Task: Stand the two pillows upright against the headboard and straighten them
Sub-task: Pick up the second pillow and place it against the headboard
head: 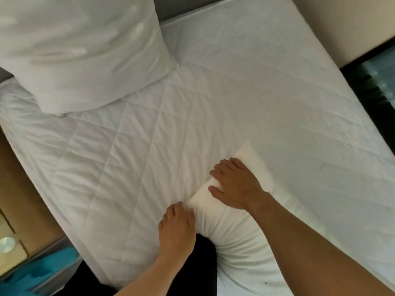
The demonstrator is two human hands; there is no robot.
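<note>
Near pillow (230, 212): I judge it soft and light; lies flat, well apart from headboard (168, 6)
Hold: by its corners, I'd say
Right hand (237, 184): flat, open on it
Left hand (177, 229): bunching its edge
Far pillow (81, 50): by headboard

Both forearms are bare to the near edge of view, with no sleeve, watch or strap showing on either wrist. The right hand (237, 184) wears a thin ring on one finger. The left hand (177, 229) has bare fingers. Dark, nearly black clothing (198, 272) shows between the arms at the near edge.
</note>
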